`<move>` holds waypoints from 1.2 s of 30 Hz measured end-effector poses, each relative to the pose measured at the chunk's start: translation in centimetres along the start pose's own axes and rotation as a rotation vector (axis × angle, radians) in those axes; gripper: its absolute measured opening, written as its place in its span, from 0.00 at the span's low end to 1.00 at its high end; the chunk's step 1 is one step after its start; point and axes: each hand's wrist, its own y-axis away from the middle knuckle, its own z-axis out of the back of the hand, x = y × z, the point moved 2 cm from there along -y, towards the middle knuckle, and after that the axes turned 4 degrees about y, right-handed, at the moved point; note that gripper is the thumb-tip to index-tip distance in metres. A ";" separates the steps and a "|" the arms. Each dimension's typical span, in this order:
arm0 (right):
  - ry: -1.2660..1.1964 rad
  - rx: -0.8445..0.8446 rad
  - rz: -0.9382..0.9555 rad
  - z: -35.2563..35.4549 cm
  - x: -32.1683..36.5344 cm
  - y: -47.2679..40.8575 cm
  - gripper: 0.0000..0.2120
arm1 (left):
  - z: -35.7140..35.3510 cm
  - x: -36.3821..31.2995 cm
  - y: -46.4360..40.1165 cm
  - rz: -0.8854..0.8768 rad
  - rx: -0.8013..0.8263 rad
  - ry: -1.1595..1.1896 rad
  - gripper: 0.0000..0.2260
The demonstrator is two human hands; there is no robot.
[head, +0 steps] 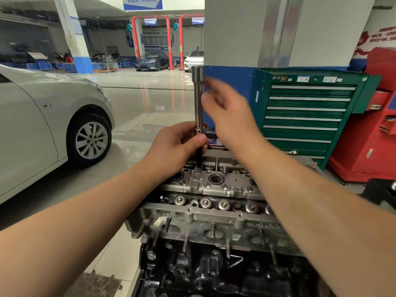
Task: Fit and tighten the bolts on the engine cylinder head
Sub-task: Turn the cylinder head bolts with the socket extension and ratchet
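The grey engine cylinder head point(214, 213) lies across the lower middle, on a dark engine block. A long chrome socket extension point(198, 97) stands upright over a bolt hole at the head's far side, its dark lower shaft reaching down to the head. My left hand point(177, 144) grips the tool low on its shaft, thumb and fingers curled round it. My right hand point(227, 110) hovers just right of the tool's upper part, fingers spread and blurred, holding nothing. The bolt under the tool is hidden.
A green drawer tool cabinet point(308, 112) stands behind the engine on the right, with a red cabinet point(372, 133) beside it. A silver car point(42, 125) is parked on the left. A grey and blue pillar point(231, 61) rises straight ahead. Shiny tiled floor point(137, 99) stretches beyond.
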 end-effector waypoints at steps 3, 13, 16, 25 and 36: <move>0.399 0.180 0.186 1.7 4.4 -3.1 0.21 | 0.0 0.2 0.0 0.019 0.032 0.067 0.09; 1.060 0.555 0.210 2.9 9.8 -8.1 0.09 | 0.3 0.4 -0.3 -0.042 -0.087 -0.167 0.14; 1.202 0.601 0.196 2.3 10.5 -8.6 0.13 | 0.4 0.5 -0.3 -0.033 -0.132 -0.174 0.14; 1.346 0.591 0.415 2.1 10.2 -6.7 0.13 | 0.6 0.3 -0.1 0.063 -0.078 -0.109 0.13; 1.559 0.374 0.263 -0.6 10.5 -5.9 0.19 | -3.3 -4.3 -1.9 0.163 -0.251 0.213 0.08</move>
